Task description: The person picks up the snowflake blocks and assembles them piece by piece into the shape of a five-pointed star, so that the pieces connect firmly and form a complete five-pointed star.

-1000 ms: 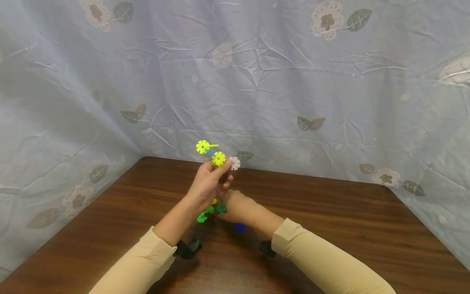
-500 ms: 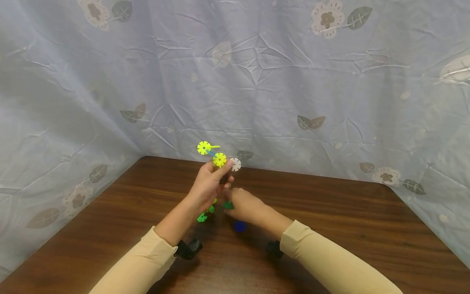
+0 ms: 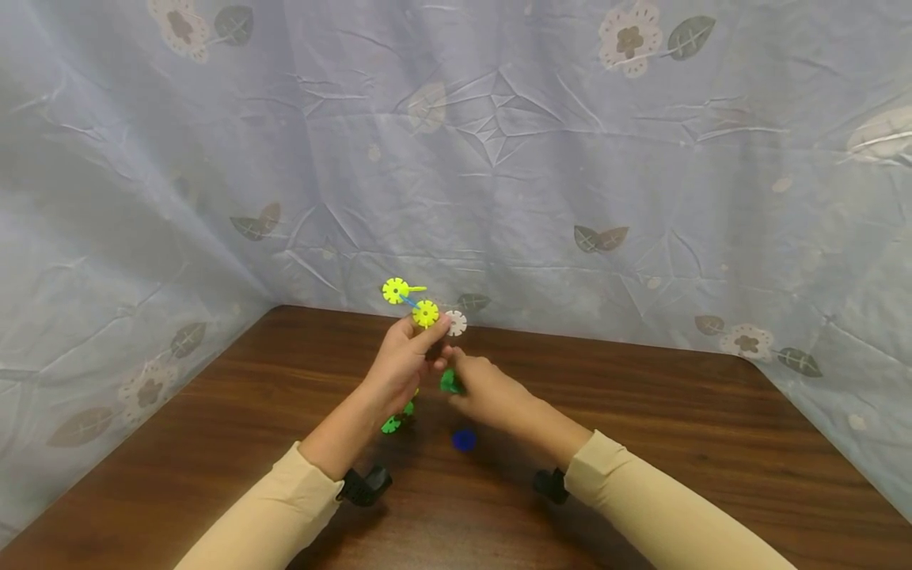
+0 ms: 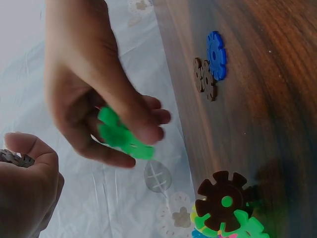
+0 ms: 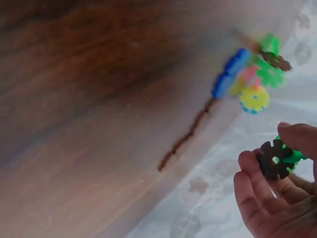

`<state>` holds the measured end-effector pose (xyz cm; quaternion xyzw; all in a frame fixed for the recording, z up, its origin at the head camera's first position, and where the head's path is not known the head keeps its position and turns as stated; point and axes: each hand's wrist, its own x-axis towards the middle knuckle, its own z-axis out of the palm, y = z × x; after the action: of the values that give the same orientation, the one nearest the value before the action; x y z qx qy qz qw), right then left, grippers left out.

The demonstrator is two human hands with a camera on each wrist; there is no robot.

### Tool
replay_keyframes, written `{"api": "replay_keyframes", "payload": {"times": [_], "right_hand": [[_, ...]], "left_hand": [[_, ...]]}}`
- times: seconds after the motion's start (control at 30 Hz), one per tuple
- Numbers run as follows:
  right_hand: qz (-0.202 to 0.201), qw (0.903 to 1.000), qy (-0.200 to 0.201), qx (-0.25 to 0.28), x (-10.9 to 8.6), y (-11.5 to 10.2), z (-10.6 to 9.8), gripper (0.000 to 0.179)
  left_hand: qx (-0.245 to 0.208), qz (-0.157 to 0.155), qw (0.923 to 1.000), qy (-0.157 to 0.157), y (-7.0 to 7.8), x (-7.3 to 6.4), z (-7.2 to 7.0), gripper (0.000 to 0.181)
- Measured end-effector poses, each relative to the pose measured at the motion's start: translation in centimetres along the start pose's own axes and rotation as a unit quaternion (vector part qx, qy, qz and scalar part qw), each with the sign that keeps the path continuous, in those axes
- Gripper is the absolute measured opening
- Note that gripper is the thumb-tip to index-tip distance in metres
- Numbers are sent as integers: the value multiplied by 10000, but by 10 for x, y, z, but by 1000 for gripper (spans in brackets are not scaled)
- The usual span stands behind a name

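My left hand (image 3: 402,360) pinches an assembly of slotted plastic discs between thumb and fingers. It has yellow discs (image 3: 425,313) joined by a thin blue one, and a white disc (image 3: 456,323) by the thumb tip. Just below and to the right, my right hand (image 3: 492,388) grips joined green slotted discs (image 4: 124,136) in curled fingers. A dark brown slotted disc (image 5: 273,159) is fixed to that green piece, in front of the fingertips in the right wrist view. In the left wrist view, the left hand's own piece is mostly hidden by its fingers.
A dark blue disc (image 3: 464,440) lies on the wooden table (image 3: 641,443), near brown discs (image 4: 204,79). Left of it sits a cluster of green discs (image 3: 391,424) with brown, yellow and pink parts. Behind the table hangs a floral curtain (image 3: 499,198).
My right hand has shifted right and up, carrying the green discs away from the table cluster. The left hand and its yellow assembly stay nearly still.
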<state>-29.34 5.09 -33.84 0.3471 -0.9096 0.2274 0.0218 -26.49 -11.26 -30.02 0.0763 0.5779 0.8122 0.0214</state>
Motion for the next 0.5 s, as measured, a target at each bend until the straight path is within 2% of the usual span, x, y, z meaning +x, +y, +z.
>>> {"api": "replay_keyframes", "payload": {"times": [0.1,0.17,0.33,0.5], "right_hand": [[-151,9992,235,272,-6,0,-9,35],[-245,9979,378,460,-11,2,-17,30],[-211,9915,1076,704,-29,8,-40,34],[-77,9772,1461,1537,-45,17,-59,34]], "left_hand": [[44,-9,10000,21,-1,0,-1,9],[82,-2,10000,22,-2,0,0,9],[172,-24,9998,-26,-3,0,1,11],[243,-53,9997,-48,-6,0,3,12]]}}
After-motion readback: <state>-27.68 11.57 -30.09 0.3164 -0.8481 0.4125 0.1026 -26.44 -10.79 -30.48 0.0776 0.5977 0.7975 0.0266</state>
